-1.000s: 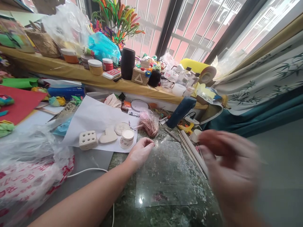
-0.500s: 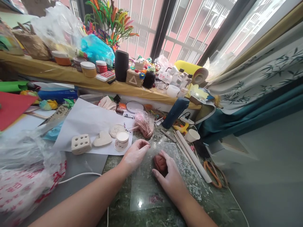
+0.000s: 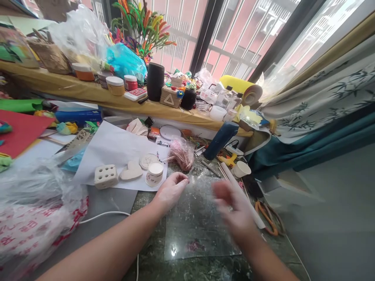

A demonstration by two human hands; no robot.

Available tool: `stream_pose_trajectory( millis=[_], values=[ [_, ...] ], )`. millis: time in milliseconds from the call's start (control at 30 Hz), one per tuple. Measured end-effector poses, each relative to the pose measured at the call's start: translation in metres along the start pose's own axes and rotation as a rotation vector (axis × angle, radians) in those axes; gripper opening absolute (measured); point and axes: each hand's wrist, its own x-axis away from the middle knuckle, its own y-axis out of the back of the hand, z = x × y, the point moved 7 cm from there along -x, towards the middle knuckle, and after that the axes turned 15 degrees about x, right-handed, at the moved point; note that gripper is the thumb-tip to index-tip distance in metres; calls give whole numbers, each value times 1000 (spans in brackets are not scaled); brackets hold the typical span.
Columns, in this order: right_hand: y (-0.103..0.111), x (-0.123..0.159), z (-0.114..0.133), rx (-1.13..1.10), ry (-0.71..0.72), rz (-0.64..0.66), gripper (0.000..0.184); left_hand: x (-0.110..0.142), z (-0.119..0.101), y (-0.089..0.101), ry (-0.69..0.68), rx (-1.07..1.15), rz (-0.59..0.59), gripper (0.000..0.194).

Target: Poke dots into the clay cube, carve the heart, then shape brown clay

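My left hand (image 3: 172, 190) rests at the left edge of a clear plastic sheet (image 3: 202, 226), its thumb and fingers pinched together; whatever is between them is hidden. Blurred by motion, my right hand (image 3: 234, 210) is over the sheet's right side, closed around a lump of reddish-brown clay (image 3: 222, 190). Both hands look dusted with white. Beyond my left hand stands a lidless paper cup (image 3: 154, 177) filled with something white. A bag of pinkish-brown clay (image 3: 181, 154) lies behind the sheet.
A dotted clay block (image 3: 106, 176), a clay heart (image 3: 131, 171) and a clay disc (image 3: 148, 161) sit on white paper. To the right are a white tube (image 3: 258, 218), orange-handled scissors (image 3: 268, 218) and a paper cup (image 3: 241, 169). A plastic bag (image 3: 38, 218) fills the left side.
My right hand has lifted the brown clay off the sheet and moved right and up. My left hand keeps its pinched pose. The view has shifted slightly.
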Motion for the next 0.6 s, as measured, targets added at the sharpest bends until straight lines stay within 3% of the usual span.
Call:
stream_pose_trajectory(
  millis=[33,67,200,400,600],
  values=[
    [-23,11,-7,89,-5,170,53,0,-1,0,-6,3,-2,24],
    [-36,21,-15,147,-49,216,55,0,-2,0,-12,5,-3,24],
    [-58,32,-29,175,-146,185,50,0,-2,0,-18,6,-2,24],
    [-86,24,-17,336,31,308,42,-1,-2,1,-45,22,-8,24],
    [-97,45,15,186,338,443,53,-2,-1,1,-45,31,-4,23]
  ],
)
